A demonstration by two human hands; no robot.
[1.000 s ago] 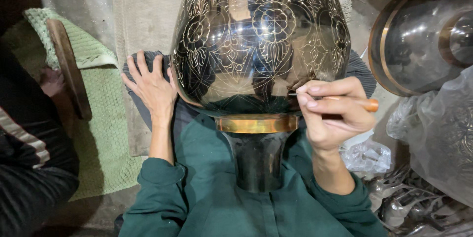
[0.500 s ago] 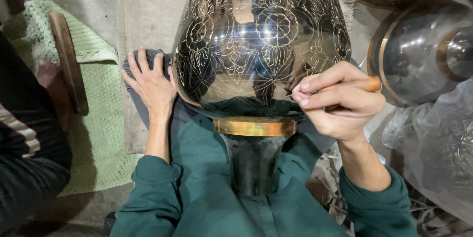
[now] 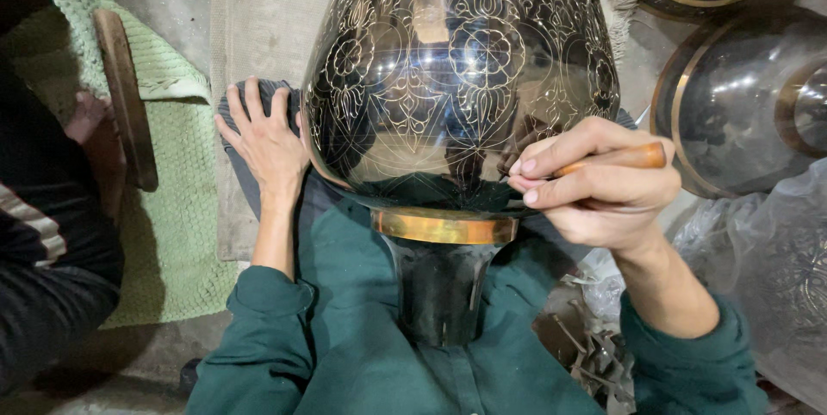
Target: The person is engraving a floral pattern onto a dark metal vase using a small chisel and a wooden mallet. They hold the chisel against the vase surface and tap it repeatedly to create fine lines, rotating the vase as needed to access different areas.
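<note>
On the far left, another person's hand (image 3: 86,118) holds a round brown disc (image 3: 127,96) on its edge over a green towel (image 3: 177,234). That person wears a dark sleeve (image 3: 52,268) with pale stripes. Next comes the left hand (image 3: 267,139). It is spread wide and flat, with the fingers fanned out, and it presses against the left side of the big shiny vase (image 3: 461,79), probably to keep the vase from rolling or wobbling. The vase is dark and glossy, with pale flowers and leaves scratched all over it. It lies across the person's lap, on the green shirt (image 3: 362,355), with its gold ring (image 3: 444,225) and dark neck (image 3: 439,290) pointing back at the person. This seems to bring the low part of the belly close enough to work on. To the right, the right hand (image 3: 603,182) has its fingers pressed together, pinching a thin tool with a wooden handle (image 3: 616,159) like a pencil. The tip touches the vase low on its right side, near the gold ring. On the far right is another dark round pot (image 3: 741,113) with a gold rim. Below it sits crinkly clear plastic (image 3: 767,268).
</note>
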